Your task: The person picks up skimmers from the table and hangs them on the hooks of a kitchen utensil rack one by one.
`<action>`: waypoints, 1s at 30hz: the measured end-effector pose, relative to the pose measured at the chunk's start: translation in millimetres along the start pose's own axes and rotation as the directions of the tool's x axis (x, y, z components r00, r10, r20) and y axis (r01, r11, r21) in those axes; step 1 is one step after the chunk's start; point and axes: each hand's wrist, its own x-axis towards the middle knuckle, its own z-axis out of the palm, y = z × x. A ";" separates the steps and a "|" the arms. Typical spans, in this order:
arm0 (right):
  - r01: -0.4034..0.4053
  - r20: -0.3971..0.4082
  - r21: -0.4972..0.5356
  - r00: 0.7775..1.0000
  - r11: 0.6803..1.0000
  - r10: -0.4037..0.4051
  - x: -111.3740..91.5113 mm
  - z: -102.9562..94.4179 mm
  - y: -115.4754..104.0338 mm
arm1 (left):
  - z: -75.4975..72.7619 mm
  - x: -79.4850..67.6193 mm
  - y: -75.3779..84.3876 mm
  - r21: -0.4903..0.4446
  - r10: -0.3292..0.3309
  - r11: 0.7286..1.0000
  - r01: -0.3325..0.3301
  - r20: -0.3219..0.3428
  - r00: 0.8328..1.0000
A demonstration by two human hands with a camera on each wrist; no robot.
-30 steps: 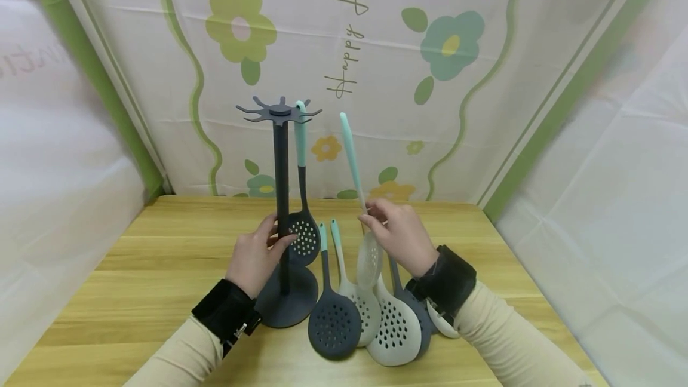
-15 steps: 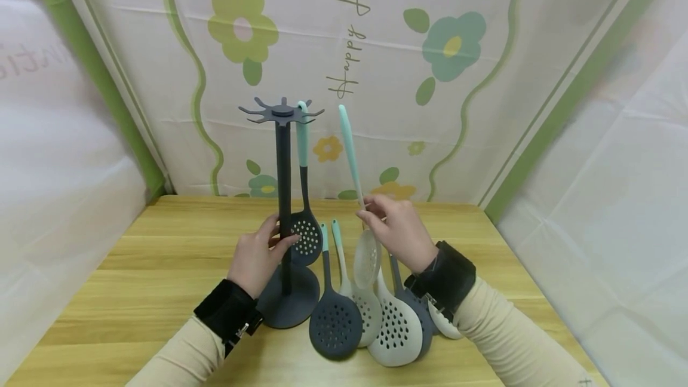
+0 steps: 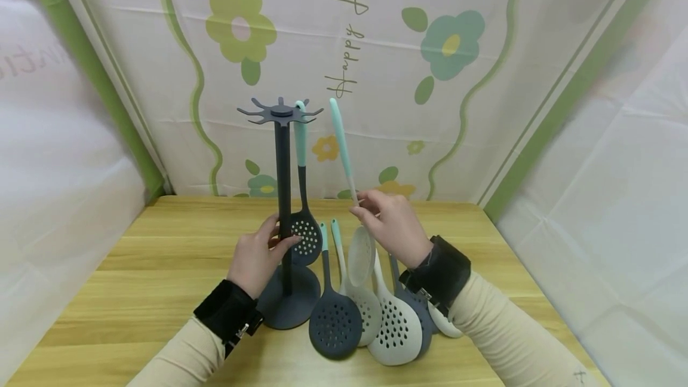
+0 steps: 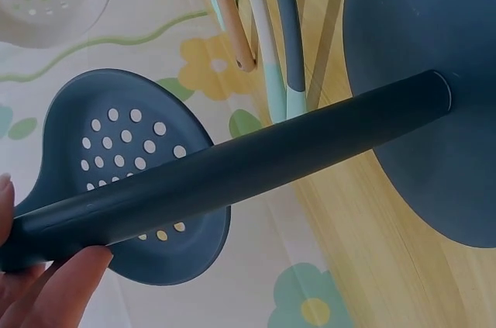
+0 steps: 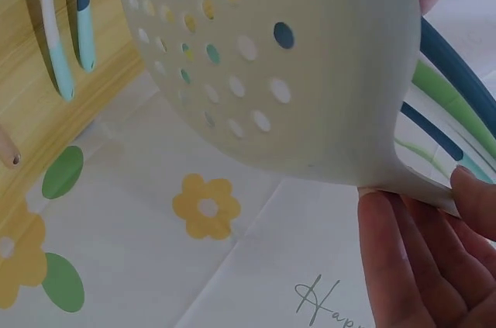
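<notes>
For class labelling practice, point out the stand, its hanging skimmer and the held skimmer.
Stand (image 3: 282,169): head view, its post.
Hanging skimmer (image 3: 308,235): head view, its bowl.
Held skimmer (image 5: 333,103): right wrist view, its bowl.

You've got a dark slate-blue stand (image 3: 283,178). Hanging ladle (image 3: 304,237): same dark tone, round holes, mint handle (image 3: 301,145). Skimmer you're holding (image 3: 361,258): off-white, perforated, also mint-handled. Below it, your dark slate turner (image 3: 335,324) and white turner (image 3: 396,333) both show hole patterns. Table (image 3: 161,267): yellow-tan wood grain. Backdrop (image 3: 376,118): white, with a yellow-green flower (image 3: 258,46), a teal flower (image 3: 438,55) centred yellow, orange flowers (image 3: 319,148), green wavy lines (image 3: 199,82). Your sleeves (image 3: 185,348): cream; your wristbands (image 3: 223,309): black.
</notes>
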 end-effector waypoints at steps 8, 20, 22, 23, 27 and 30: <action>-0.011 0.015 0.013 1.000 1.000 0.011 3.4 1.7 -0.7 | 0.9 -0.1 -1.3 -0.007 0.004 1.000 -0.004 -0.003 1.000; 0.017 0.010 -0.048 1.000 0.999 -0.016 6.5 5.9 -4.9 | 0.9 -0.1 -2.1 -0.007 -0.012 1.000 0.012 0.005 1.000; 0.023 0.008 -0.063 1.000 0.998 -0.022 6.7 7.1 -4.8 | 1.0 -0.1 -2.4 -0.003 -0.011 1.000 0.011 0.002 1.000; 0.025 0.006 -0.066 1.000 0.997 -0.025 6.8 7.9 -4.7 | 0.8 -0.2 -2.4 -0.001 -0.009 1.000 0.009 0.001 1.000; 0.035 0.000 -0.056 0.999 0.998 -0.035 7.3 10.2 -4.9 | 1.0 0.1 -2.5 0.004 -0.004 1.000 0.004 -0.001 1.000; 0.040 -0.006 -0.041 0.999 0.998 -0.041 7.9 12.3 -5.5 | 1.4 0.2 -2.9 -0.004 -0.003 1.000 0.003 -0.001 1.000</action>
